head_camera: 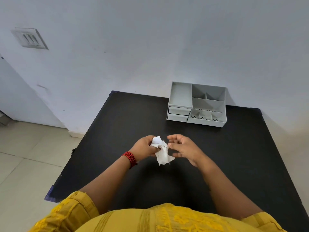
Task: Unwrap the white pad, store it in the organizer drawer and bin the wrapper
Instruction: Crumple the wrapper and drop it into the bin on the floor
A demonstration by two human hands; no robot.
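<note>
Left side of view: bare floor tiles and wall; no bin in sight, so where the wrapper goes cannot be told from here.

Left hand point(145, 146), red-and-black wristband point(130, 159) on the wrist, is closed around a crumpled white bundle point(161, 150). Bundle sits above the black table point(117, 131), mid-table, directly ahead of the person at 12 o'clock. Cannot tell whether it rests on the top or is held clear.

Bundle: white, papery, creased. One bunched lobe sticks up past the thumb; a longer flap hangs toward 5 o'clock, ending in a ragged point. Long axis runs roughly 11 to 5. Whether this is pad, wrapper, or both together cannot be separated at this size.

Right hand point(184, 149) is just beside the bundle at its 3 o'clock, fingers spread and curled, gripping nothing. One fingertip near or touching the paper edge; contact uncertain.

Far right: grey organizer point(197, 104) against the wall, at about 1 o'clock from the hands and well apart. Two small drawers point(178, 113) stacked on its left front, both appearing shut or nearly so.

Judgement: unwrapping is under way. The right hand is the nearer to the organizer, so it suits opening a drawer; the left hand holds the bundle.
</note>
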